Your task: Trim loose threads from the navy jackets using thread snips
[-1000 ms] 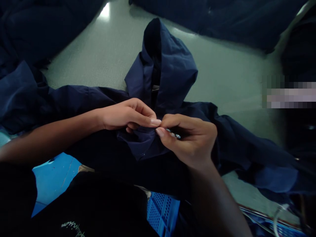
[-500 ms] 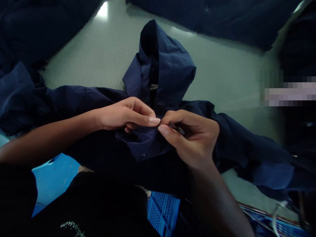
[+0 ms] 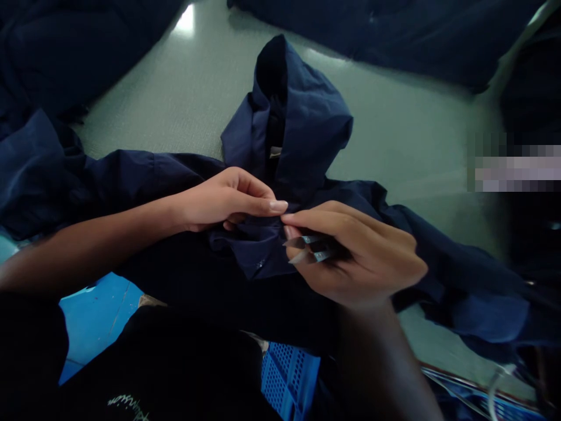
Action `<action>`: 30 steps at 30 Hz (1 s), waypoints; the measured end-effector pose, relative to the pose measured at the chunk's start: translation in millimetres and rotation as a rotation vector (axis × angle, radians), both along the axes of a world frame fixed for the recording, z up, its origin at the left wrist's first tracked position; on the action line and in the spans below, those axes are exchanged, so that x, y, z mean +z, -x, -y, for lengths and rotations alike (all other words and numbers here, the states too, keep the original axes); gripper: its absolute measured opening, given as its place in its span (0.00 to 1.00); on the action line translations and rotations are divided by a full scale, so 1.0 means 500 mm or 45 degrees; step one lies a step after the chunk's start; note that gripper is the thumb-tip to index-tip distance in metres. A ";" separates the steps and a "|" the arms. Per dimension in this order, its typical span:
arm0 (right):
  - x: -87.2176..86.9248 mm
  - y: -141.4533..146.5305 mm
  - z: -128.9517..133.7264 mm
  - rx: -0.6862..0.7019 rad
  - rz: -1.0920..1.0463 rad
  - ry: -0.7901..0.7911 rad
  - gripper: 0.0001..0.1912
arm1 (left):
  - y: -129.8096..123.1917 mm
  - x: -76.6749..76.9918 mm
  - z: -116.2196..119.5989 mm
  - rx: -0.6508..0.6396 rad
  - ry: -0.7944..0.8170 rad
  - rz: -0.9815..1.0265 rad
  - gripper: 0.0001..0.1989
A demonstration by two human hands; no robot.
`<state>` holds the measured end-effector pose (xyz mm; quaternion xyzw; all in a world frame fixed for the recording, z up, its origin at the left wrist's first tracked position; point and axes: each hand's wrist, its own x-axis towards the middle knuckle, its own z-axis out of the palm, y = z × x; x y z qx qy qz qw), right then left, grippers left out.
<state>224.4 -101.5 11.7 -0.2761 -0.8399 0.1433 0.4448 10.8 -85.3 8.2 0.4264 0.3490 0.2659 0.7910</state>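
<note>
A navy hooded jacket (image 3: 315, 117) lies spread on the pale green table, hood away from me and sleeves out to both sides. My left hand (image 3: 232, 199) pinches the jacket's cloth between thumb and forefinger, just below the hood. Close beside it, my right hand (image 3: 359, 251) is closed, its thumb and forefinger tips at the same spot of cloth. Small metal snips (image 3: 311, 248) lie in my right palm, blades pointing left. Whether the right fingertips also hold a thread or cloth is too small to tell.
Dark garments lie at the back left (image 3: 79, 52) and across the back (image 3: 394, 35) of the table (image 3: 175, 93). Below the front edge are a blue plastic crate (image 3: 289, 374) and a blue surface (image 3: 103, 316). A pixelated patch is at the right.
My right hand has turned and shifted slightly right, so the snips' blades show more. The left hand keeps its pinch, a little higher. The whole view has shifted slightly.
</note>
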 end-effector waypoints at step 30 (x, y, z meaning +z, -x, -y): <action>-0.018 -0.003 0.006 0.014 0.033 -0.126 0.08 | 0.003 0.009 0.001 -0.045 -0.065 -0.036 0.20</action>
